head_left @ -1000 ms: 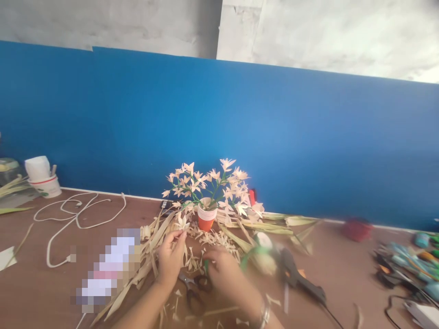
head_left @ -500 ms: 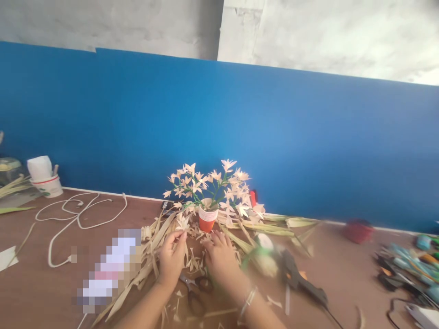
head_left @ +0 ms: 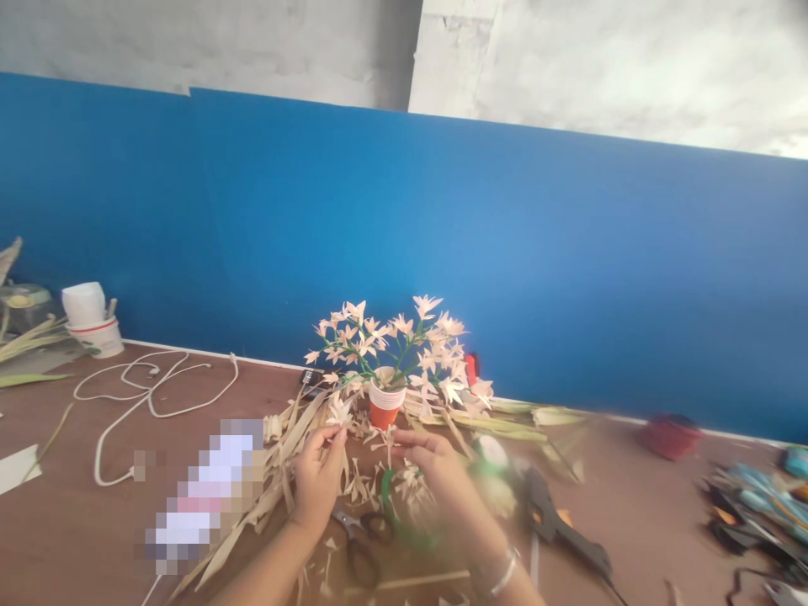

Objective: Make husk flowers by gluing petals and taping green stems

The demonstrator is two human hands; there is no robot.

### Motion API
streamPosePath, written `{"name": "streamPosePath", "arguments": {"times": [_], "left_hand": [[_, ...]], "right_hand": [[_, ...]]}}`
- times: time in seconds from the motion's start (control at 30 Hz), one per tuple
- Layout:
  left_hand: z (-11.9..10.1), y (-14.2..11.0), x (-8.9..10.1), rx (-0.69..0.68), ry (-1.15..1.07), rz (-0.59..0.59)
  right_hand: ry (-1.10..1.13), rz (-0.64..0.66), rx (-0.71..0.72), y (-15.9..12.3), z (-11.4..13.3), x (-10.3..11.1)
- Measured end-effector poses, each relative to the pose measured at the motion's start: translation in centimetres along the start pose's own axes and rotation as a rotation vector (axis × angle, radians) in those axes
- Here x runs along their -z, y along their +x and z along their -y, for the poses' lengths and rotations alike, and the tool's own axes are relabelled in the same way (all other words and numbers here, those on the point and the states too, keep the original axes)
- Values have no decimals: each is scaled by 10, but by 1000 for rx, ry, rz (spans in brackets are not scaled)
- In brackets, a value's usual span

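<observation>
A white flower (head_left: 339, 412) sits between the pinched thumb and finger of the left hand's (head_left: 316, 478) grip, just left of the cup (head_left: 386, 414). The right hand (head_left: 438, 465) reaches in front of the cup; a pale petal (head_left: 390, 438) lies at its fingertips, but how wide that grip stands, or whether it has hold, I cannot tell. Scissors (head_left: 351, 523) lie nearer than the cup on the tabletop (head_left: 644, 526).

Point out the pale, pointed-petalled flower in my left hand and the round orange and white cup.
Pale, pointed-petalled flower (head_left: 339, 411), head view: on its petals.
Round orange and white cup (head_left: 385, 412), head view: on its orange wall.
</observation>
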State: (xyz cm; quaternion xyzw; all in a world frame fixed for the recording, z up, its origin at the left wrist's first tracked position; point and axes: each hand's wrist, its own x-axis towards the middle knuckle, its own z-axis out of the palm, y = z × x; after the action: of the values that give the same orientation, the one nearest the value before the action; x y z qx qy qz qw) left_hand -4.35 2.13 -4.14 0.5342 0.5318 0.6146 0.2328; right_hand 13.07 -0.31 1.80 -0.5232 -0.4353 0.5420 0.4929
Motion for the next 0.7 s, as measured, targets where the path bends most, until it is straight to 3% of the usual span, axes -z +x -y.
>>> {"name": "streamPosePath", "arguments": {"times": [0.37, 0.57, 0.7], "left_hand": [[-2, 0, 1, 17, 37, -18], [-5, 0, 1, 40, 21, -21], [-4, 0, 2, 33, 22, -14]], "right_hand": [[-48, -9, -72, -8, 9, -6], [-268, -10, 18, 2, -18, -7], [-510, 129, 126, 3, -35, -11]]}}
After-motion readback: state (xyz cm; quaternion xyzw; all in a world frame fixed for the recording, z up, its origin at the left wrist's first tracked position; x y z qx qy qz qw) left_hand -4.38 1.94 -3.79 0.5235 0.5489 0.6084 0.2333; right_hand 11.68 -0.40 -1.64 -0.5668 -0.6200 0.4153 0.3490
